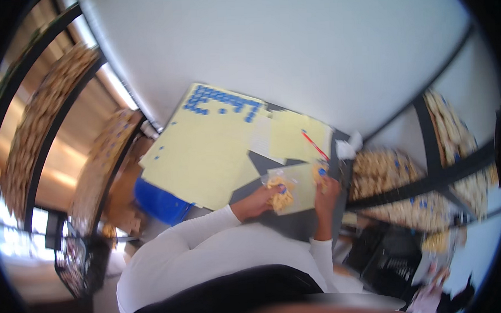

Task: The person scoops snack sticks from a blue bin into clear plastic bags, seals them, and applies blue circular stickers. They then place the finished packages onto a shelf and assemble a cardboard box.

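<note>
My left hand (256, 203) holds a clear plastic bag of pale yellow pieces (281, 199), with a round blue sticker on its front. To the right, my right hand (326, 193) grips another clear bag (320, 170) with similar contents and a blue sticker. Both bags are over a pale yellow sheet (305, 200) at the near side of the dark grey table (246, 195). Farther off lies a large yellow sheet (200, 154), with rows of blue round stickers (227, 99) along its far edge. The exact contents of the bags are blurred.
A red pen (315, 145) rests on smaller yellow sheets (291, 129), beside a printed paper (260, 137). Crumpled white tissue (350, 146) sits at the table's right corner. Shelves with bagged goods stand left (43, 111) and right (385, 167). A blue plastic object (160, 200) is at the left.
</note>
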A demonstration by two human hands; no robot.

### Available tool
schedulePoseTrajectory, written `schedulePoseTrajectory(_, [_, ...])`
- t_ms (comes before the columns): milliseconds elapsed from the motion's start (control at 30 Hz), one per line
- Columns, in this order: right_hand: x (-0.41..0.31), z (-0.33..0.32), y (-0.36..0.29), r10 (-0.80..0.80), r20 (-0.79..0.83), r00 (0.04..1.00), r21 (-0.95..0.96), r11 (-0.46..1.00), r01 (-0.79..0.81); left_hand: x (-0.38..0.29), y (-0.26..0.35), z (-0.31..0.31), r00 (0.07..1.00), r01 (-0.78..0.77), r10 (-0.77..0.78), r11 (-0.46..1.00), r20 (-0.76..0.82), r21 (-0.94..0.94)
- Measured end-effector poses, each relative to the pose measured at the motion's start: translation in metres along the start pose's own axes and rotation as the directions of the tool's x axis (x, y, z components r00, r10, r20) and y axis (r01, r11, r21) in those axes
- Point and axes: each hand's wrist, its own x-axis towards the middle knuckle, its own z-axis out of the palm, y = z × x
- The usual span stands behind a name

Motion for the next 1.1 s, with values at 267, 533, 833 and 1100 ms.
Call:
schedulePoseTrajectory(267, [0.023,0.023,0.014,0.400,0.141,0.906,-0.400,0.860,-0.317,-0.064,0.026,-0.029,0.953,-0.237,0.264,0.955,-0.147,0.180])
schedulePoseTrajectory(533, [0.029,0.029,0.023,0.267,0.077,0.961,-0.084,0.962,-0.260,-0.121,0.041,-0.052,0.899,-0.286,0.329,0.941,-0.287,0.183])
schedulePoseTrajectory(833, [-0.008,0.045,-0.083,0.232,0.182,0.955,0.456,0.841,-0.291,-0.207,0.043,-0.094,0.829,-0.389,0.464,0.879,-0.311,0.275])
schedulePoseTrajectory(1100, [-0.065,0.125,-0.249,-0.017,0.361,0.933,0.608,0.763,-0.221,-0.375,0.023,-0.165,0.688,-0.487,0.503,0.854,-0.524,0.181])
